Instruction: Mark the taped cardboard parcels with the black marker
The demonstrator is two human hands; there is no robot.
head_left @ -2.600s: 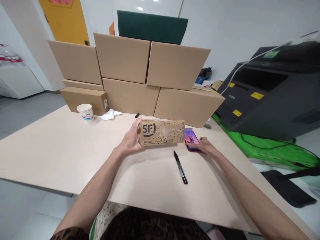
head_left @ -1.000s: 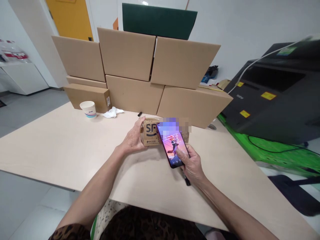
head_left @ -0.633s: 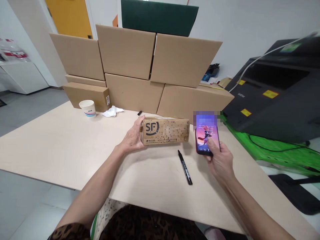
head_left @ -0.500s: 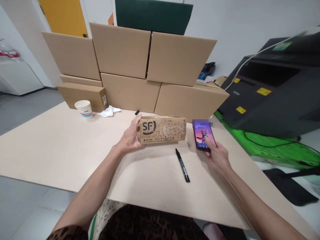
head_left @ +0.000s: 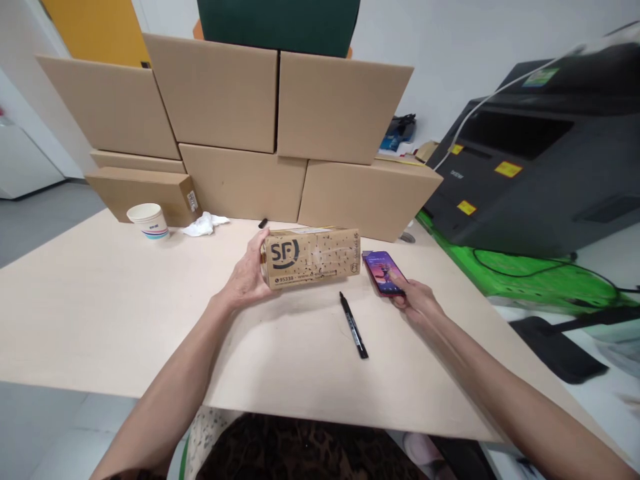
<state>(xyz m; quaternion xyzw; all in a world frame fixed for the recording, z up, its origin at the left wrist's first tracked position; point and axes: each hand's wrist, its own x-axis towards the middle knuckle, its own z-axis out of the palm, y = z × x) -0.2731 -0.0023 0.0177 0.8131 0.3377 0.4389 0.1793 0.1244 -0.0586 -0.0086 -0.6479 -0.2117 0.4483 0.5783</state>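
Note:
My left hand [head_left: 246, 275] grips the left end of a small cardboard box [head_left: 315, 259] printed with SF lettering and dark specks. The box is held a little above the table, its long printed side toward me. To its right, my right hand [head_left: 416, 300] is closed on the lower end of a smartphone [head_left: 384, 272]. The phone's screen is lit purple and pink, with the thumb over its lower part. Between and below the two lies a black marker pen [head_left: 353, 325] without its cap on the table. A small black cap [head_left: 263, 223] rests behind the box.
Large cardboard boxes [head_left: 215, 93] are stacked along the table's [head_left: 100, 300] back edge, a dark green box [head_left: 280, 23] on top. A paper cup [head_left: 149, 221] and crumpled tissue [head_left: 205, 224] stand at the left. A dark printer [head_left: 510, 160] is at the right, over a green surface [head_left: 505, 280].
The view has shifted, so most things sit further left. My right hand has tilted the phone and brought it slightly nearer the small box. My left hand keeps its hold on the box.

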